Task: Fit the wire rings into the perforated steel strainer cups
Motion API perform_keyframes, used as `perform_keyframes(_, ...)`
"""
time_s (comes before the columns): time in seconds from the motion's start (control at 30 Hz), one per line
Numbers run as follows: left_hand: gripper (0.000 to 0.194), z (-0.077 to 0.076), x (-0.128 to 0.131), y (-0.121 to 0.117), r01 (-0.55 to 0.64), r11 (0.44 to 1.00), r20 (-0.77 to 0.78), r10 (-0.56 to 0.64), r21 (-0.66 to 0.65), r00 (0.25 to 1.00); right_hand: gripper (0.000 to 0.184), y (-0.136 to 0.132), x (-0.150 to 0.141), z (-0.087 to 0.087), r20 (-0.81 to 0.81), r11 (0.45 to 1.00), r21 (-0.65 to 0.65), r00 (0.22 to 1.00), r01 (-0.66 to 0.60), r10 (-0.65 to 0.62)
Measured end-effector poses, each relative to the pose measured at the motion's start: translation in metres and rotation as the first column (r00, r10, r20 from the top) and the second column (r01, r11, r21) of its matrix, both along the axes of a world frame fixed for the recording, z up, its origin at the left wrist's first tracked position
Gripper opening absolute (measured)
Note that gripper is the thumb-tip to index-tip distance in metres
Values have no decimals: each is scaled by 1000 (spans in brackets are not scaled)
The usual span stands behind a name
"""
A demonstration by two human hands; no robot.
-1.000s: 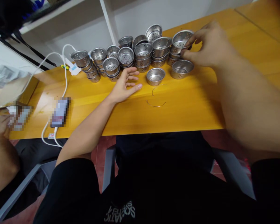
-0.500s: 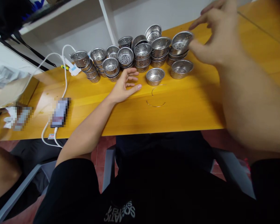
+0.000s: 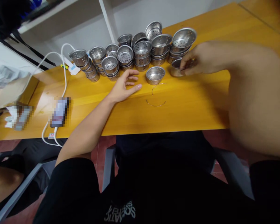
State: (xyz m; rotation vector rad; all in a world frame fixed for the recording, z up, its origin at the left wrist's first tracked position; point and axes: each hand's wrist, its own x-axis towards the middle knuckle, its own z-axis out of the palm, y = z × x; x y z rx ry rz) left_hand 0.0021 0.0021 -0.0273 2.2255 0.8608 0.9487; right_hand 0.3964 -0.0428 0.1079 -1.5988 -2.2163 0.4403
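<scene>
My right hand (image 3: 197, 60) pinches the near rim of a metal strainer basket (image 3: 175, 69) low on the table, and the fingers partly cover it. Another strainer basket (image 3: 155, 75), shallow with small holes, stands by itself to the left. My left hand (image 3: 126, 86) rests on its side on the table with fingers apart, holding nothing. Two thin curved wires lie in front of the lone basket, an upper wire (image 3: 152, 89) and a lower wire (image 3: 156, 106). Right behind my right hand rises a stack of strainer baskets (image 3: 184, 39).
Several more stacks of baskets (image 3: 142, 49) line the back of the yellow table (image 3: 189, 112) by the white shelf wall. To the left lie a phone (image 3: 60, 112), a white cable (image 3: 65, 74) and a cardboard box (image 3: 25, 90). Someone's bare leg (image 3: 4, 183) shows at lower left.
My right hand has let go of the basket atop the right stack and come down to the basket in front, taking its rim. My left hand has stayed put.
</scene>
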Motion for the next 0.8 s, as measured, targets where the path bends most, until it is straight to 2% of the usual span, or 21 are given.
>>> perform_keyframes(0.13, 92, -4, -1, 3, -16, 1000, -1, 16, 8, 1000, 36, -7, -2, 12, -16, 999, 33, 999, -31, 31)
perform_keyframes(0.2, 96, -5, -2, 5, 3, 1000, 11, -3, 4, 1000, 27, -10, -4, 16, -20, 989, 108, 994, -101, 104)
perform_keyframes(0.27, 104, -5, -1, 6, 14, 1000, 17, -14, 1, 1000, 18, -12, -10, 16, -40, 960, 175, 972, -220, 230)
perform_keyframes(0.33, 115, -5, 1, 7, 4, 1000, 11, -4, 3, 1000, 19, -13, -24, 8, -66, 920, 184, 929, -346, 363)
perform_keyframes(0.4, 124, -4, 3, 7, -11, 1000, 2, 11, 18, 1000, 28, -13, -41, -6, -80, 883, 151, 885, -445, 459)
perform_keyframes(0.5, 125, -5, 6, 9, -8, 997, 22, 6, 79, 1000, 41, -12, -63, -25, -72, 836, 128, 836, -533, 544)
perform_keyframes(0.57, 120, -7, 5, 12, -7, 993, 43, 2, 122, 999, 45, -12, -68, -30, -82, 830, 124, 828, -544, 555)
perform_keyframes(0.67, 119, -10, 0, 17, -37, 989, 49, 31, 143, 998, 45, -15, -61, -21, -125, 862, 154, 856, -483, 502)
perform_keyframes(0.73, 121, -13, -3, 21, -71, 987, 44, 66, 142, 997, 34, -14, -51, -14, -87, 877, 118, 875, -465, 476)
perform_keyframes(0.8, 122, -16, -6, 25, -88, 986, 37, 83, 142, 996, 21, -8, -42, -14, 46, 878, 8, 878, -478, 477)
